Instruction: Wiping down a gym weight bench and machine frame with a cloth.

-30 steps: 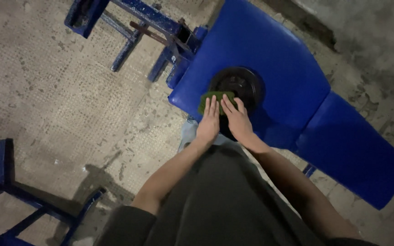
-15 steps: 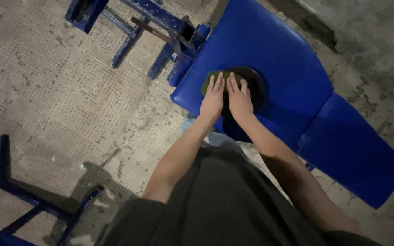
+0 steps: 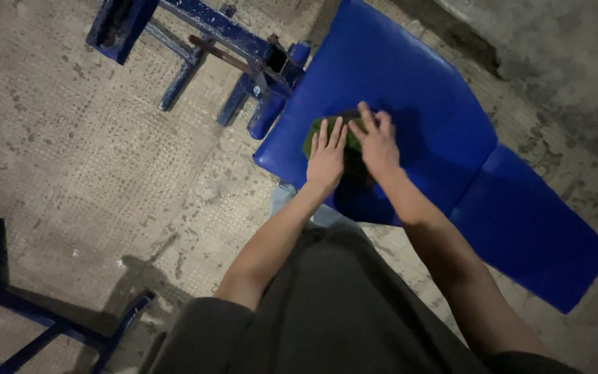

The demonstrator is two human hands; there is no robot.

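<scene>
We look down past our own dark shirt at both bare arms reaching onto a blue padded bench (image 3: 410, 97) that sits on a rough concrete floor (image 3: 91, 138). Our left hand (image 3: 327, 154) lies flat, fingers spread, pressing on a green cloth (image 3: 311, 138) on the pad. Our right hand (image 3: 376, 142) lies just beside it, fingers also spread, palm down on the same cloth. A moment ago a black round plate showed under the cloth; now our hands and the cloth hide it almost wholly. The bench's blue metal frame (image 3: 243, 41) stands above left, and another blue frame (image 3: 8, 305) crosses the lower left corner.
</scene>
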